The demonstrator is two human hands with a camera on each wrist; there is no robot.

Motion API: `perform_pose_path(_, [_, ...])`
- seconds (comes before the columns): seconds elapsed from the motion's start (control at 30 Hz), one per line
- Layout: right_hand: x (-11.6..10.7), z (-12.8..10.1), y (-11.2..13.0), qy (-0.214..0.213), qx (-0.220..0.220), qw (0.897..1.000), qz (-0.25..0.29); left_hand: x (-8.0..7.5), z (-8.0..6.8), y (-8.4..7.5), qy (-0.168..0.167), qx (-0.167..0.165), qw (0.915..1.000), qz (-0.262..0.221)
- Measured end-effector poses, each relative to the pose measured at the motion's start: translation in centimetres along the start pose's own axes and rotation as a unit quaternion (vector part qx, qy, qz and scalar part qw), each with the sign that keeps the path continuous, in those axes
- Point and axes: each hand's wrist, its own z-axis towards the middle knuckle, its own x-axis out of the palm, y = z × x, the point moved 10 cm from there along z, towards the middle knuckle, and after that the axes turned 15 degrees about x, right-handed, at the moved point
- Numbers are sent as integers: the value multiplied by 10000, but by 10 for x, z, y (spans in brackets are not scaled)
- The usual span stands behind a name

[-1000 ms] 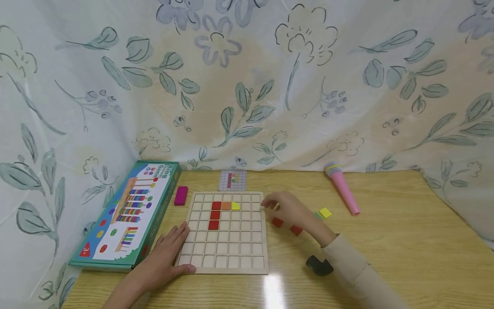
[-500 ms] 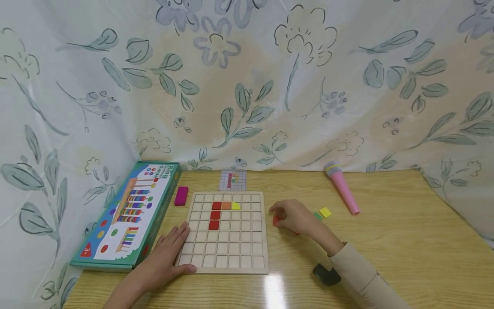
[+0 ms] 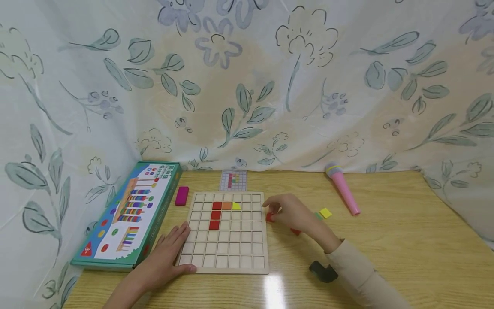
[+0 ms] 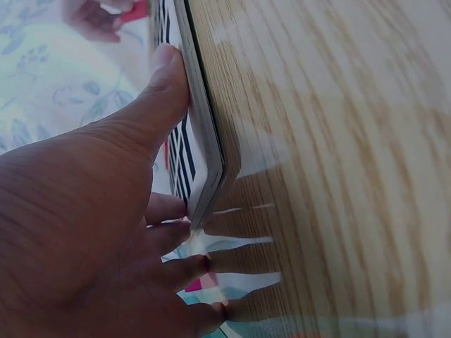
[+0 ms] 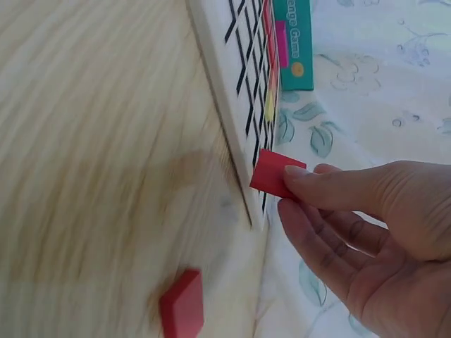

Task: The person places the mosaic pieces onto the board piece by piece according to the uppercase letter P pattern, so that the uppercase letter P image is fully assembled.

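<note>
My right hand [image 3: 289, 210] pinches a red square tile [image 5: 271, 174] between thumb and fingers, just off the right edge of the wooden grid board [image 3: 231, 249]. My left hand [image 3: 166, 251] rests along the board's left side, its thumb at the front corner and fingers extended to the tabletop. On the board sit several red tiles [image 3: 214, 215] in a column, with an orange tile [image 3: 227, 206] and a yellow piece with a rounded side [image 3: 236, 206] to the right of the top one. Another red tile [image 5: 183, 306] lies loose on the table, partly hidden by my right hand in the head view.
Behind the board lies a pattern card [image 3: 233, 180]. A game box [image 3: 131, 214] and a magenta block [image 3: 182, 195] are at left. To the right are a yellow tile [image 3: 326, 213], a partly hidden green tile [image 3: 318, 216] and a pink toy microphone [image 3: 343, 189].
The right hand moved from the board's edge right to the loose red tiles, picked one up, and came back left to the board with it. My left hand stayed put.
</note>
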Motion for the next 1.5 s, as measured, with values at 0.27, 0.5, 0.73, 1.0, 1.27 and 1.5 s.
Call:
perform_pose_path(0.27, [21, 12, 25, 255, -129, 9992, 261, -1, 0, -1, -55, 49, 10000, -16])
perform_pose_path(0.5, [41, 25, 50, 470, -269, 9973, 497, 0, 0, -1, -42, 13, 10000, -17])
perform_pose_path(0.73, [61, 31, 79, 650, -526, 9927, 869, 0, -2, 2, -76, 8, 10000, 36])
perform_pose_path(1.0, [91, 36, 100, 945, -352, 9911, 872, 1, -2, 1, -122, 66, 9999, 8])
perform_pose_path(1.27, [110, 36, 102, 984, -343, 9929, 568, 2, -2, 1, -99, 32, 9999, -1])
perform_pose_path(1.5, [115, 35, 101, 781, -284, 9964, 175, 2, -2, 2, -75, -4, 10000, -15])
